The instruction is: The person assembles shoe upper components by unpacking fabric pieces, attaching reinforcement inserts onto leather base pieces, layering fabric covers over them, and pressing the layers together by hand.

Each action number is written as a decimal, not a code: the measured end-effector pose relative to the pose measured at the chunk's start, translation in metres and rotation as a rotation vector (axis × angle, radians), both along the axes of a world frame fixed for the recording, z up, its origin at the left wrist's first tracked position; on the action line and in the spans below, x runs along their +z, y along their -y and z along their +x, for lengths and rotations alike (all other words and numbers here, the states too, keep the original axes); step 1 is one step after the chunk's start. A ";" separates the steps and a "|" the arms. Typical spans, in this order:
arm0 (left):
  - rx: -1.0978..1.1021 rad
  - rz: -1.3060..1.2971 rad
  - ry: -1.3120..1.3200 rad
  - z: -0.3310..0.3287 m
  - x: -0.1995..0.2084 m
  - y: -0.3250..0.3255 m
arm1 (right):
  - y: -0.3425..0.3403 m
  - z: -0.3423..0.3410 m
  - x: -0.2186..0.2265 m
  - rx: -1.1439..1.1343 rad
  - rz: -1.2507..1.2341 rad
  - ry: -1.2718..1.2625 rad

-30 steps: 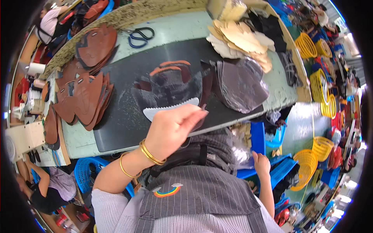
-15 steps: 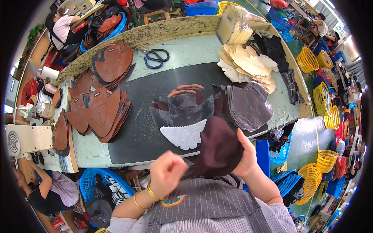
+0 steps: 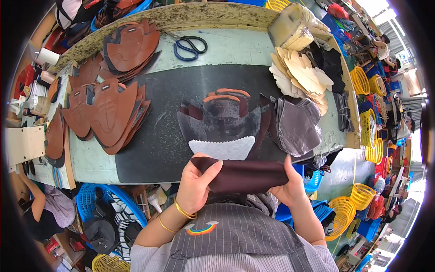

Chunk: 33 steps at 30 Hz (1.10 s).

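A dark maroon piece of leather [image 3: 247, 176] is stretched level between my two hands, just over the near edge of the table. My left hand [image 3: 198, 179] pinches its left end, thumb on top. At the other end my right hand [image 3: 290, 183] grips it, the fingers partly hidden. Just beyond the leather lies a shoe upper piece [image 3: 222, 120], dark and dusty, with orange-edged parts at its far side and a white zigzag-edged backing piece [image 3: 223, 147] at its near side. Both rest on a black mat [image 3: 149, 167].
Stacks of brown leather uppers [image 3: 111, 113] lie at the left, with scissors [image 3: 190, 48] at the back. Cream pieces [image 3: 301, 72] and a dark plastic-wrapped stack [image 3: 297, 124] sit at the right. A blue basket [image 3: 86, 199] stands below the table's left.
My left hand, apart from the leather before, now grips its left end. The leather has gone from hanging bunched in my right hand to being stretched flat. The view has shifted slightly.
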<state>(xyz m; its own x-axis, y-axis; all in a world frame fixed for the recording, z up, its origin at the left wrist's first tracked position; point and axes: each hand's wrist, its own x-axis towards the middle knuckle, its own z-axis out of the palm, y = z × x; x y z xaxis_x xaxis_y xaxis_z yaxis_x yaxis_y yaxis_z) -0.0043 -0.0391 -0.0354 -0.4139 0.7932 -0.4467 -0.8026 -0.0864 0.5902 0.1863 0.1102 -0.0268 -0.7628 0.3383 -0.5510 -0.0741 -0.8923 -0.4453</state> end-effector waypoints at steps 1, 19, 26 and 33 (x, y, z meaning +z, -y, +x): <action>0.061 -0.024 -0.162 0.000 -0.001 -0.002 | -0.001 -0.008 0.002 0.041 0.124 0.143; 0.232 -0.402 -0.861 -0.053 -0.036 -0.019 | -0.032 -0.089 -0.031 0.113 0.860 0.395; 0.208 -0.505 -1.005 -0.057 -0.042 -0.018 | -0.032 -0.089 -0.037 0.126 0.895 0.408; 0.177 -0.660 -1.272 -0.058 -0.031 -0.028 | -0.029 -0.091 -0.041 0.084 0.925 0.380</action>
<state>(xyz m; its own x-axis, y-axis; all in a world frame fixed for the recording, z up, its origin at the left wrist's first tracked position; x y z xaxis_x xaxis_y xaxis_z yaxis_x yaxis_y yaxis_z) -0.0618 -0.0112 -0.0660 -0.8716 0.4890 0.0345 0.2796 0.4382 0.8543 0.0957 0.1396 -0.0680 -0.6323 0.7098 -0.3104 0.2644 -0.1788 -0.9477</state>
